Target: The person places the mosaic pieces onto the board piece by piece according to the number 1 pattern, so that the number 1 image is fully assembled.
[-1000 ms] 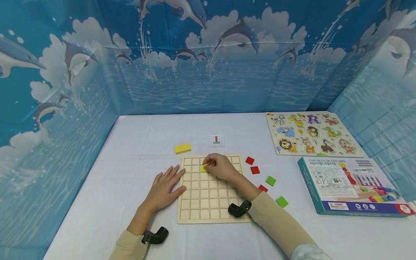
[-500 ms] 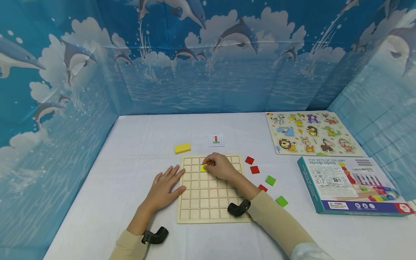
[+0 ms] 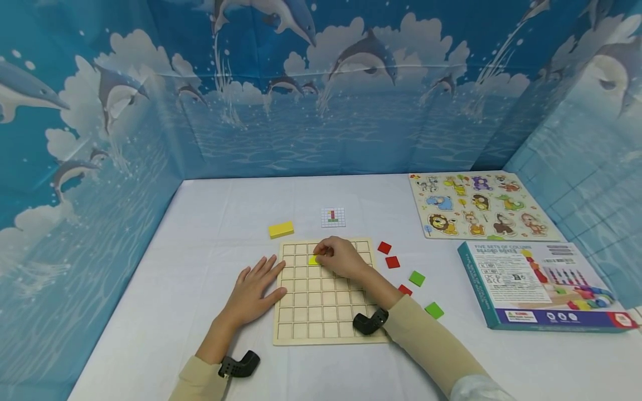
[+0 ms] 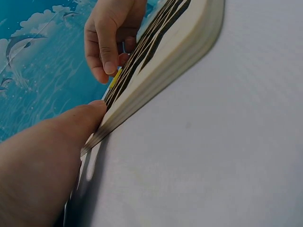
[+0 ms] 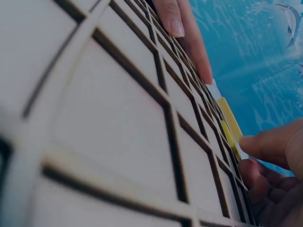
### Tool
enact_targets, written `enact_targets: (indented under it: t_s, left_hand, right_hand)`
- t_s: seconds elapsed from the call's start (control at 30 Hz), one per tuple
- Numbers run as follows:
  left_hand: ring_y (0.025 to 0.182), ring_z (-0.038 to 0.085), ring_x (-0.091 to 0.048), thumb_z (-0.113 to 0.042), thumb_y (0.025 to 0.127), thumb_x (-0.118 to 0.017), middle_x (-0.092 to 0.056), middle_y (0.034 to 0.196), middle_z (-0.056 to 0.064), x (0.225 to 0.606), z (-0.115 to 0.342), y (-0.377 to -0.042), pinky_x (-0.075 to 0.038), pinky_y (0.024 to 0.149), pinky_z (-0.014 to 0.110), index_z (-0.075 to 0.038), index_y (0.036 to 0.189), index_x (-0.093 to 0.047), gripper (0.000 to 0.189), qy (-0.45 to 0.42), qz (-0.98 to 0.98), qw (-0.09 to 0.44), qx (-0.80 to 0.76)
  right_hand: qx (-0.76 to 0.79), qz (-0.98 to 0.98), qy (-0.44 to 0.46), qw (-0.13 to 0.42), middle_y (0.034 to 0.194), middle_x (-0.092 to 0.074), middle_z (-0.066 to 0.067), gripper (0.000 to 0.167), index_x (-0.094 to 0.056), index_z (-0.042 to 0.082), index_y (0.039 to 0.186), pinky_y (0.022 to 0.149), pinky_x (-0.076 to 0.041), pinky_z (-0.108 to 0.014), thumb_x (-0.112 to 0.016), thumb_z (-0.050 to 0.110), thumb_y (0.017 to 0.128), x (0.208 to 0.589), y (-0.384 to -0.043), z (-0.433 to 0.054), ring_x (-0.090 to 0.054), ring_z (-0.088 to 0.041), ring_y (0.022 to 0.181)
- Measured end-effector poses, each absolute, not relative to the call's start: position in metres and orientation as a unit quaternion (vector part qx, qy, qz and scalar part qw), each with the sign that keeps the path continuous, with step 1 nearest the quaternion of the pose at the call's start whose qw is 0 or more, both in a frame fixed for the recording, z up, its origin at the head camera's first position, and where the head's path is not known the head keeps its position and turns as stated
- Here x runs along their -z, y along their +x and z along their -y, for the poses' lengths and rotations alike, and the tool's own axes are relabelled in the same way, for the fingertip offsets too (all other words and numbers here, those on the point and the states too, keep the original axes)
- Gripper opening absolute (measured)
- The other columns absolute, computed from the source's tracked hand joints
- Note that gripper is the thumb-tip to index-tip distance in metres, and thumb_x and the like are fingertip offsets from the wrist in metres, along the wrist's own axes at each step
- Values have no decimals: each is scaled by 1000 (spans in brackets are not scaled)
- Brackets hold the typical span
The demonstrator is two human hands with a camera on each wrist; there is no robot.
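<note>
A pale wooden grid board [image 3: 301,301] lies on the table with a yellow square tile [image 3: 313,260] in its upper rows. My right hand [image 3: 341,259] reaches over the board, fingers curled, thumb and fingertips pinching at the tile's right edge. The right wrist view shows the thumb right against the yellow tile [image 5: 228,136]; part of the tile is hidden by the fingers. My left hand [image 3: 253,292] lies spread at the board's left side. Its thumb [image 4: 90,113] rests on the board's edge in the left wrist view.
Loose red tiles [image 3: 392,262] and green tiles [image 3: 417,278] lie right of the board. Behind it are a yellow block-like stack [image 3: 281,229] and a small pattern card [image 3: 333,217]. An animal puzzle board [image 3: 463,203] and a toy box [image 3: 544,287] occupy the right side.
Very little differs: the right fingertips have shifted slightly to the right at the yellow tile, showing a bit more of it. The left hand stays put.
</note>
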State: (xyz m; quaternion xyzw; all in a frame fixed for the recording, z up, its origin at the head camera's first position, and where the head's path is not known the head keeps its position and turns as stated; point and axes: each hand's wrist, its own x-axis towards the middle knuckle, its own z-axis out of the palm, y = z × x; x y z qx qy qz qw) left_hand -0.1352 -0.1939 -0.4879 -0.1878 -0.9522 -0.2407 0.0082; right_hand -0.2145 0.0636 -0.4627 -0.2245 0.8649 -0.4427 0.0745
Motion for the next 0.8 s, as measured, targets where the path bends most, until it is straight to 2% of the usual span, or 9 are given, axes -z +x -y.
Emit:
enact_targets:
  t_s: [0.27, 0.47, 0.8]
  left_hand:
    - [146, 28, -21, -49, 95, -56, -28, 158, 6, 488, 194, -135, -13, 112, 59, -19, 151, -40, 66, -188, 952, 9, 242]
    - [146, 28, -21, -49, 95, -56, -28, 158, 6, 487, 194, -135, -13, 112, 59, -18, 151, -40, 66, -188, 952, 8, 241]
    - [146, 28, -20, -49, 95, -56, -28, 158, 6, 488, 194, -135, -12, 112, 59, -19, 151, -39, 66, -188, 951, 8, 246]
  right_hand:
    - [461, -856, -221, 74, 84, -63, 1, 10, -70, 4, 98, 69, -48, -30, -64, 6, 90, 460, -215, -75, -56, -15, 74]
    - [476, -851, -200, 96, 85, -63, 0, 9, -70, 6, 99, 68, -47, -28, -65, 8, 92, 460, -213, -88, -55, -15, 74]
    - [476, -859, -168, 80, 85, -63, -2, 12, -70, 2, 102, 67, -47, -28, -65, 8, 92, 450, -209, -111, -55, -17, 73]
